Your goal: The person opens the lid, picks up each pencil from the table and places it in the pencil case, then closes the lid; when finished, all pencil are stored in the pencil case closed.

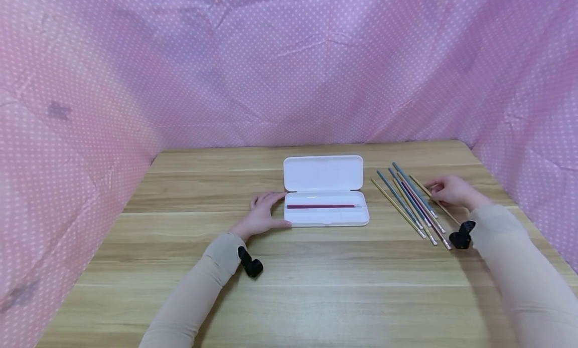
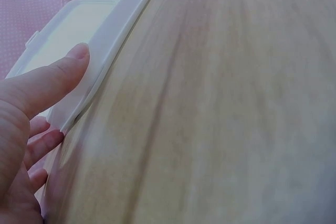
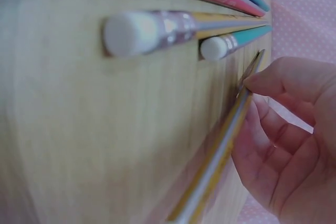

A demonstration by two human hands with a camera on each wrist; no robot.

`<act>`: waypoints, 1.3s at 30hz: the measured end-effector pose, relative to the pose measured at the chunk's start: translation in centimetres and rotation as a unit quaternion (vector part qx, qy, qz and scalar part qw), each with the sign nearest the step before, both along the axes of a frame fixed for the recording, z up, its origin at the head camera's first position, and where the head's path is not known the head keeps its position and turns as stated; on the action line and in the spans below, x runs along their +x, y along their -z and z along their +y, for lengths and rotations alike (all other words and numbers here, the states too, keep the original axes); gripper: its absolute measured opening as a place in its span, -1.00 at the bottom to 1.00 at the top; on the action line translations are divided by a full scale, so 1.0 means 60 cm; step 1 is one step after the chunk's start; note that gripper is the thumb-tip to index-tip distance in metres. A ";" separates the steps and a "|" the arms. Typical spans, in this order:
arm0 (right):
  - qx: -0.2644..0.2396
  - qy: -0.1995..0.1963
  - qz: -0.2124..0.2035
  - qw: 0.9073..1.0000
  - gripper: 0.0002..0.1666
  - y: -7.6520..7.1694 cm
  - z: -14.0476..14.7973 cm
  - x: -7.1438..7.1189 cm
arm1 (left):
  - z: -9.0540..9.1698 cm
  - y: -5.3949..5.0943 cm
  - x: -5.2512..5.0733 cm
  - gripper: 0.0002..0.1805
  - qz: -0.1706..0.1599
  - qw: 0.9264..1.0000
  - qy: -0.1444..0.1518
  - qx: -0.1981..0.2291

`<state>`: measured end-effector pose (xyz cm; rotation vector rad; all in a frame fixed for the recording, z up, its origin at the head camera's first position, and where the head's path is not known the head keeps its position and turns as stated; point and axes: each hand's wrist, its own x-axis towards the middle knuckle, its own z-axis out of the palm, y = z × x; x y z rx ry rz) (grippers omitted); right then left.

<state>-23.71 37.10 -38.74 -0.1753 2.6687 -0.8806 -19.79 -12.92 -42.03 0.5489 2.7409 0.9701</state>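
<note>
A white pencil case (image 1: 327, 217) lies with its lid (image 1: 323, 173) raised, and one dark red pencil (image 1: 321, 206) is inside. My left hand (image 1: 263, 217) rests at the case's left end, thumb on the near corner; the left wrist view shows that thumb against the white rim (image 2: 107, 40). On the right, my right hand (image 1: 453, 191) pinches a yellow pencil (image 1: 423, 186) between thumb and fingers. The right wrist view shows this striped yellow pencil (image 3: 215, 161) slanting from the fingertips of the hand (image 3: 294, 129).
Several blue, yellow and red pencils (image 1: 406, 202) lie in a loose, overlapping fan between the case and my right hand, their eraser ends toward me. A pink dotted cloth (image 1: 289, 67) hangs behind and beside the wooden table (image 1: 316, 288).
</note>
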 end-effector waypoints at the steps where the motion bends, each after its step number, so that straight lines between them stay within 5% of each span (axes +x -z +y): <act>1: 0.003 -0.001 0.005 1.000 -0.46 0.000 0.001 0.000 | 0.000 0.000 0.000 -0.04 0.000 1.000 0.000 0.001; 17: 0.029 -0.008 0.027 0.999 -0.47 -0.036 -0.019 0.004 | -0.004 -0.001 -0.003 -0.04 -0.005 1.000 0.001 0.001; 39: 0.041 -0.101 0.122 0.987 -0.53 -0.074 -0.113 0.013 | -0.002 -0.001 0.000 -0.02 -0.003 1.000 0.001 0.005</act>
